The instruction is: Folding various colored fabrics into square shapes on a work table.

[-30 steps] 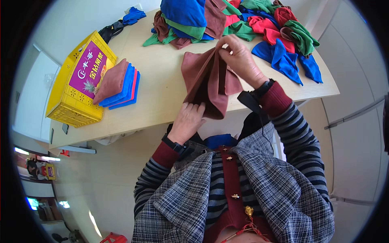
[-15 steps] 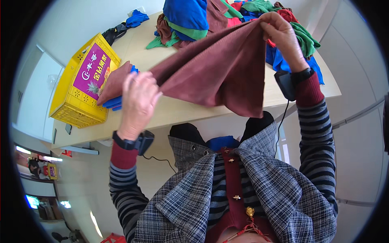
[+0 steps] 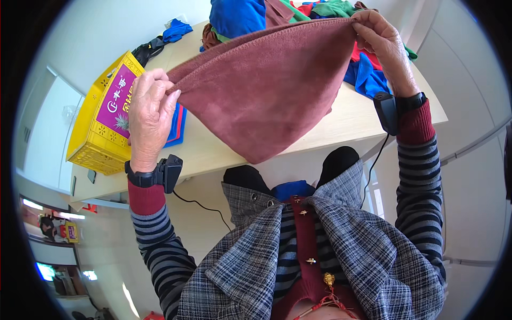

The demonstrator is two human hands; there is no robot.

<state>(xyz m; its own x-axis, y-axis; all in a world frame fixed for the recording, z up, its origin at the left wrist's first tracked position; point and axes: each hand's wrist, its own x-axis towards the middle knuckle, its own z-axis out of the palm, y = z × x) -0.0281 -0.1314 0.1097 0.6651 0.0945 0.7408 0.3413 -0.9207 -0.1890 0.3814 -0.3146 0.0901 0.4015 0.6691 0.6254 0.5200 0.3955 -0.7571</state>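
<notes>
- Fingers [image 3: 160, 96] of the left hand [image 3: 149, 114] and right hand [image 3: 381, 45] pinch the brown cloth's [image 3: 266, 90] corners.
- It hangs spread over the table's [image 3: 213, 149] near edge.
- Folding it looks next; matching corners needs care.

Plain indoor workroom or office-like space, pale wooden table [image 3: 341, 120] heaped with coloured cloths [image 3: 242, 16], yellow plastic crate [image 3: 93, 136] at the table's left end, white walls, smooth light floor, shelves with small items at the far lower left.
</notes>
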